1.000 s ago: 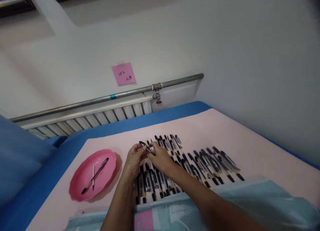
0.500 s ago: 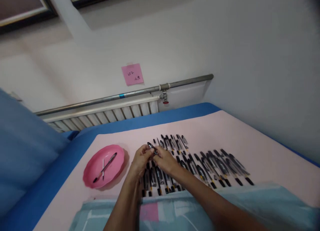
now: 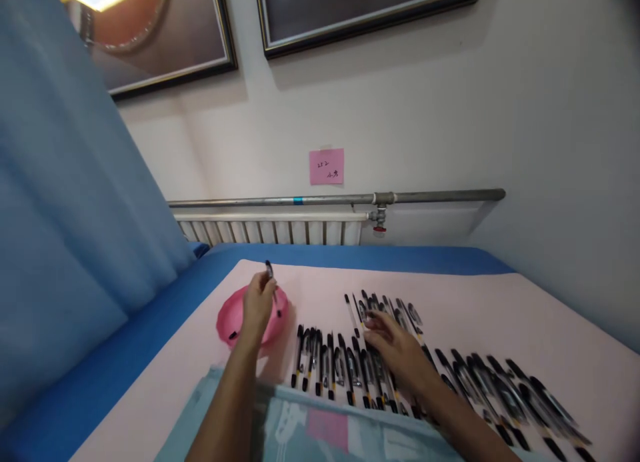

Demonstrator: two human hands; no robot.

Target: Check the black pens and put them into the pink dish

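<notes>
My left hand (image 3: 259, 305) is closed on a black-and-clear pen (image 3: 270, 270), held steeply tilted above the pink bowl (image 3: 227, 313). A black pen end shows inside the bowl, mostly hidden behind my wrist. Over the far group of pen parts (image 3: 403, 315), my right hand (image 3: 395, 345) reaches with its thumb and forefinger apart. Its fingertips are close to the dark parts there; whether they touch any is unclear. Nearer to me, a row of black-and-clear pens and pen parts (image 3: 327, 359) lies side by side, partly covered by my right hand.
More pens (image 3: 500, 389) lie slanted at the right. Everything rests on a pale pink sheet (image 3: 460, 302) over a blue-covered table (image 3: 350, 254). A light blue cloth (image 3: 295, 425) covers the near edge. Behind are a radiator (image 3: 280, 231) and a pipe; a blue curtain (image 3: 75, 202) hangs left.
My hands were together over the pens, working on a pen. Now they are apart: the left has carried the pen left over the bowl, the right has moved to the far parts. The view has tilted up.
</notes>
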